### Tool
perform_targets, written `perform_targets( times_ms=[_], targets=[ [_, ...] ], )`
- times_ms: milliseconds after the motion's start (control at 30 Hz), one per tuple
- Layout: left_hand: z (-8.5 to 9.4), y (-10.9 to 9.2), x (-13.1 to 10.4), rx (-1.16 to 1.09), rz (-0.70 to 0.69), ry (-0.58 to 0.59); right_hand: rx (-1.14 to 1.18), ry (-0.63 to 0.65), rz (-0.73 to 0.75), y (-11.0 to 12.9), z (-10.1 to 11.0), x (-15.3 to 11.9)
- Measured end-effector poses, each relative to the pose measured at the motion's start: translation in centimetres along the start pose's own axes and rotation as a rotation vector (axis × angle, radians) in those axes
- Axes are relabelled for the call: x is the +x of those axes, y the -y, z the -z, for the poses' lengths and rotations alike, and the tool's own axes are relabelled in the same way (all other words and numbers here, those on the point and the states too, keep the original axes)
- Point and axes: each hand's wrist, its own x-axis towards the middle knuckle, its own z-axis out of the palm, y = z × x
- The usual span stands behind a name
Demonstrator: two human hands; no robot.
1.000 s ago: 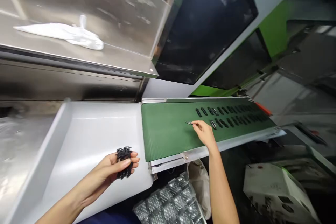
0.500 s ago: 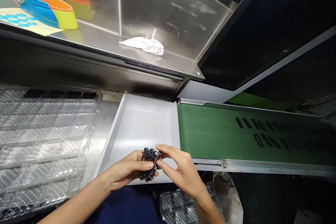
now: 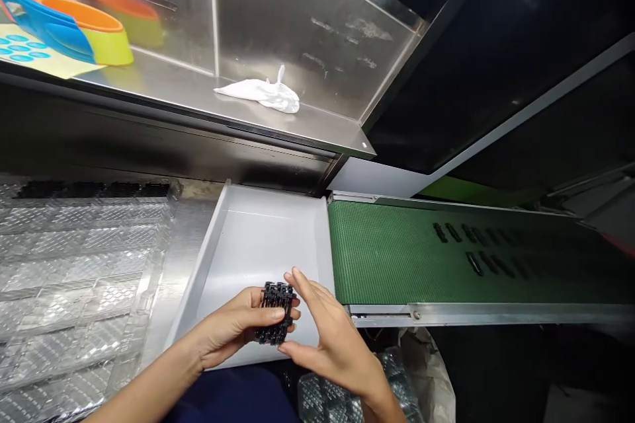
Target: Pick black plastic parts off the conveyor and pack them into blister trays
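Observation:
A small stack of black plastic parts (image 3: 274, 317) sits in my left hand (image 3: 233, 325), thumb across the front and fingers behind. Beside the stack, my right hand (image 3: 330, 337) is spread, thumb below and fingers above, close to its right side; whether the fingertips touch it I cannot tell. Both hands are over the near end of a white tray (image 3: 268, 231). Similar black parts (image 3: 475, 263) lie in two rows on the green conveyor belt (image 3: 387, 251) to the right.
Clear plastic blister trays (image 3: 89, 271) cover the left side, with black parts (image 3: 89, 190) in their far row. A steel shelf (image 3: 327, 132) holds a white cloth-like item (image 3: 265, 94) and a blue, orange and yellow holder (image 3: 74, 26). More clear trays (image 3: 327, 396) are below my right arm.
My right hand has opened, its thumb and fingers spreading away from the parts. The left hand keeps its hold. The view has shifted slightly, and the belt parts appear farther left.

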Motion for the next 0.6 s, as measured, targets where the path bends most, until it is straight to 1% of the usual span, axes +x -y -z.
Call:
perform_targets(
  times_ms=[67, 133, 167, 200, 233, 267, 300, 333, 400, 433, 500, 533, 600],
  targets=[
    [-0.4, 0.1, 0.9, 0.003, 0.021, 0.025, 0.014, -0.010, 0.004, -0.4, 0.2, -0.3],
    [-1.0, 0.3, 2.0, -0.006, 0.050, 0.022, 0.070, 0.014, 0.020, -1.7, 0.9, -0.2],
    [-1.4, 0.4, 2.6, -0.007, 0.065, 0.013, 0.106, 0.030, 0.001, -2.8, 1.7, 0.0],
    [-1.7, 0.5, 3.2, -0.006, 0.079, 0.002, 0.131, 0.020, -0.056, -4.3, 2.9, 0.3],
    [-2.1, 0.6, 3.8, 0.000, 0.095, -0.008, 0.137, -0.026, -0.148, -6.2, 4.6, 0.4],
    [-2.5, 0.7, 4.4, 0.011, 0.113, -0.013, 0.122, -0.109, -0.272, -8.4, 6.7, 0.4],
    [-2.7, 0.8, 5.0, 0.025, 0.128, -0.010, 0.073, -0.244, -0.413, -10.7, 9.1, 0.1],
    [-2.9, 0.9, 5.5, 0.040, 0.139, -0.004, 0.018, -0.364, -0.510, -13.0, 11.7, -0.4],
    [-3.0, 1.3, 6.3, 0.059, 0.138, -0.002, -0.071, -0.575, -0.663, -16.9, 16.8, -1.9],
    [-2.9, 1.6, 6.7, 0.058, 0.129, -0.005, -0.098, -0.656, -0.722, -18.5, 18.9, -2.8],
    [-2.4, 2.1, 7.2, 0.041, 0.113, -0.019, -0.119, -0.777, -0.805, -20.6, 22.1, -4.3],
    [-2.2, 2.3, 7.4, 0.030, 0.105, -0.027, -0.116, -0.818, -0.828, -21.2, 23.1, -4.9],
    [-2.0, 2.5, 7.7, 0.007, 0.082, -0.043, -0.084, -0.871, -0.842, -21.7, 24.2, -5.5]
  ],
)
